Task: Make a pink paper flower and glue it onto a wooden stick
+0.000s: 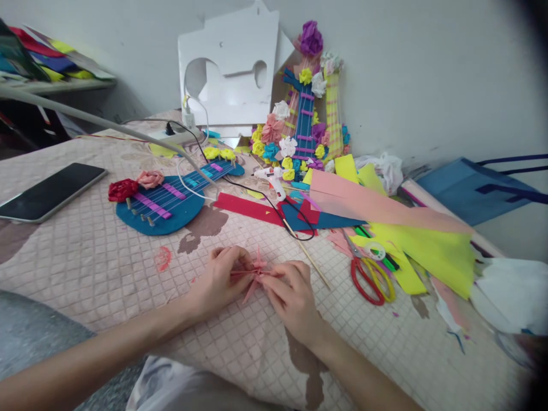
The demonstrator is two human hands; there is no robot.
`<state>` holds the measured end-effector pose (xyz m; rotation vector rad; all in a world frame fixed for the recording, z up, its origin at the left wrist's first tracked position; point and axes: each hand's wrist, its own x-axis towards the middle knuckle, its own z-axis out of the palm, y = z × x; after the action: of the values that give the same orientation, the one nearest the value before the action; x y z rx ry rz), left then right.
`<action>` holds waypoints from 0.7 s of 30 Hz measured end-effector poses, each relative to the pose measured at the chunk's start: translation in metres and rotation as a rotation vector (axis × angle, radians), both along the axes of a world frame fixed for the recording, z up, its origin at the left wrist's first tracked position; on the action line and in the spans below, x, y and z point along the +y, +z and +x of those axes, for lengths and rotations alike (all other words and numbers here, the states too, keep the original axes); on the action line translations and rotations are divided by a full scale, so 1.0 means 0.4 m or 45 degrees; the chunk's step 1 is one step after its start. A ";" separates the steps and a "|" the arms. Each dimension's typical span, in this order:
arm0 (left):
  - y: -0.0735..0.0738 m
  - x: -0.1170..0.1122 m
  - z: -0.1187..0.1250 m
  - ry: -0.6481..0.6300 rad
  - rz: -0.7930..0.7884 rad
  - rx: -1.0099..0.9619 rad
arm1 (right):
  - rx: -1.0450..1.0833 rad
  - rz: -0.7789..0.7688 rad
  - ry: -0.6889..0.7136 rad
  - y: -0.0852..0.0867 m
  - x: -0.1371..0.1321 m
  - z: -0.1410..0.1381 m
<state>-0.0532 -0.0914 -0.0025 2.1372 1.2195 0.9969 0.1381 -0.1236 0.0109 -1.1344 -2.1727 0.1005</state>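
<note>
Between my two hands, just above the quilted tablecloth [171, 308], is a small pink star-shaped paper piece [257, 266] with thin pointed arms. My left hand [226, 272] pinches one arm of it from the left. On the other side my right hand [293, 291] has its fingertips closed on the piece near its centre. Beyond them lies a blue toy guitar [171, 205] with purple and light blue strips, thin strings, and a red and a pink paper flower. A red strip [248, 211] and a white glue gun [273, 178] lie farther back.
Red-and-yellow-handled scissors [369, 279], yellow sheets [432, 251] and a pink sheet [377, 200] lie to the right. A thin wooden stick [314, 264] is near my right hand. At left is a phone [51, 191]; flower-covered guitars [305, 123] lean on the wall. A cord crosses the table.
</note>
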 end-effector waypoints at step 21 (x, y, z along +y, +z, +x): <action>0.090 0.082 0.007 -0.259 -0.069 0.050 | -0.155 -0.070 0.080 0.010 0.001 0.006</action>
<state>-0.0505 -0.0587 0.0334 2.1957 1.0103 0.8294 0.1406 -0.1233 0.0148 -1.1287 -2.3266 0.1225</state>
